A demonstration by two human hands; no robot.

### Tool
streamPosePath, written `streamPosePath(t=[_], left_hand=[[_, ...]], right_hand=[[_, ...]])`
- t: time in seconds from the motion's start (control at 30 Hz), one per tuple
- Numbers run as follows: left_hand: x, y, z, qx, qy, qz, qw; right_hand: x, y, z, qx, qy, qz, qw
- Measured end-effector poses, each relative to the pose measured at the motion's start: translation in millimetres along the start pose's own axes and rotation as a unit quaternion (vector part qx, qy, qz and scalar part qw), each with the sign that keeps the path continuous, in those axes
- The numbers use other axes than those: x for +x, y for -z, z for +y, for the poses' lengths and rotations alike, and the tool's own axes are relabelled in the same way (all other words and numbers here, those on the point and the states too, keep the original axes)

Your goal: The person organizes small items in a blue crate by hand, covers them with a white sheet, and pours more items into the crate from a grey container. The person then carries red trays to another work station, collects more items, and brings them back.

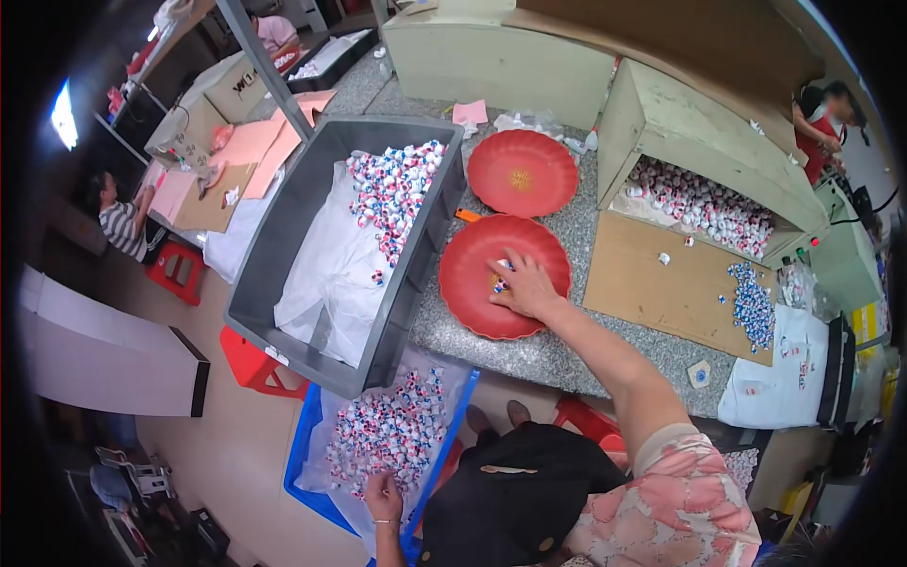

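My right hand [525, 286] is over the nearer red scalloped plate [463, 307], fingers spread and reaching down to a few small white, blue and red pieces [502, 276]. Some of those pieces are hidden under the fingers. At the lower left, my left hand [384, 498] is at the near side of the blue crate [309, 416], its fingers curled in. What they hold, if anything, is too small to make out. Many small white, pink and blue pieces [387, 420] lie on clear plastic inside that crate.
A grey tub [248, 274] with more pieces and white sheeting stands left of the plates. Behind is a second red plate [491, 170]. On the right, a cardboard sheet [624, 274] carries blue-and-white pieces [752, 307] before an open box [680, 128]. Other people sit farther off.
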State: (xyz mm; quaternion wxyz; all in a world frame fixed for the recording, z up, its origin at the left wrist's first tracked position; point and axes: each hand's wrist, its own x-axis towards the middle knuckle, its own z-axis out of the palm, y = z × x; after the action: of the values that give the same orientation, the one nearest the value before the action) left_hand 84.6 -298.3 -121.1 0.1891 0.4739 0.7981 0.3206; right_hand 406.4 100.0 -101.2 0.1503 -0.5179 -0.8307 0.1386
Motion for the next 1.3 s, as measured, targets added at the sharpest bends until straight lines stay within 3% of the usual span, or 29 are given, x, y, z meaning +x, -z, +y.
streamPosePath(t=[0.03, 0.17, 0.27, 0.37, 0.4, 0.43, 0.47, 0.57, 0.6, 0.73, 0.83, 0.93, 1.07, 1.1, 1.13, 1.17, 1.2, 1.27, 1.3], left_hand=[[-12, -4, -17, -0.004, 0.004, 0.003, 1.0], [-60, -6, -35, -0.014, 0.054, -0.004, 0.998], [-61, -19, -15, -0.036, 0.062, -0.02, 0.997], [-39, -42, 48, -0.107, 0.064, -0.057, 0.991], [-18, -51, 74, -0.138, 0.065, -0.071, 0.986], [6, -61, 90, -0.122, 0.007, -0.104, 0.987], [33, -72, 105, -0.106, -0.051, -0.136, 0.984], [93, -104, 179, -0.264, 0.088, -0.199, 0.94], [115, -125, 180, -0.322, 0.102, -0.184, 0.923], [172, -171, 219, -0.319, 0.174, -0.176, 0.915], [187, -190, 225, -0.34, 0.146, -0.189, 0.91], [188, -209, 208, -0.352, 0.187, -0.2, 0.895], [163, -203, 199, -0.305, 0.124, -0.14, 0.934], [152, -213, 170, -0.2, -0.013, -0.073, 0.977], [138, -165, 202, -0.156, 0.069, -0.129, 0.977], [116, -161, 186, -0.198, 0.009, -0.11, 0.974], [96, -157, 172, -0.275, 0.121, -0.21, 0.93], [54, -133, 146, -0.219, 0.064, -0.176, 0.958], [32, -119, 132, -0.216, 0.085, -0.176, 0.956]], right_hand=[[4, -2, 2, -0.052, 0.02, -0.03, 0.998], [7, -23, 20, -0.036, 0.094, -0.023, 0.995], [27, -25, 32, -0.022, 0.128, -0.052, 0.99], [29, -25, 29, 0.187, -0.014, 0.015, 0.982], [30, -18, 31, 0.395, -0.108, -0.032, 0.912], [30, -9, 34, 0.58, -0.193, -0.078, 0.787], [29, 1, 35, 0.732, -0.265, -0.12, 0.616], [22, 33, 38, 0.83, -0.275, -0.105, 0.473], [20, 42, 38, 0.836, -0.285, -0.087, 0.461], [8, 59, 41, 0.867, -0.3, -0.055, 0.394], [1, 72, 31, 0.893, -0.287, -0.057, 0.342], [-2, 71, 32, 0.9, -0.273, -0.08, 0.331], [-20, 76, 12, 0.876, -0.231, -0.137, 0.401], [-27, 82, 1, 0.867, -0.228, -0.149, 0.418], [-35, 89, -8, 0.85, -0.222, -0.151, 0.454], [-48, 94, -16, 0.851, -0.21, -0.178, 0.447], [-62, 98, -23, 0.845, -0.218, -0.187, 0.45], [-77, 104, -46, 0.805, -0.242, -0.18, 0.511], [-85, 104, -55, 0.794, -0.254, -0.188, 0.519]])
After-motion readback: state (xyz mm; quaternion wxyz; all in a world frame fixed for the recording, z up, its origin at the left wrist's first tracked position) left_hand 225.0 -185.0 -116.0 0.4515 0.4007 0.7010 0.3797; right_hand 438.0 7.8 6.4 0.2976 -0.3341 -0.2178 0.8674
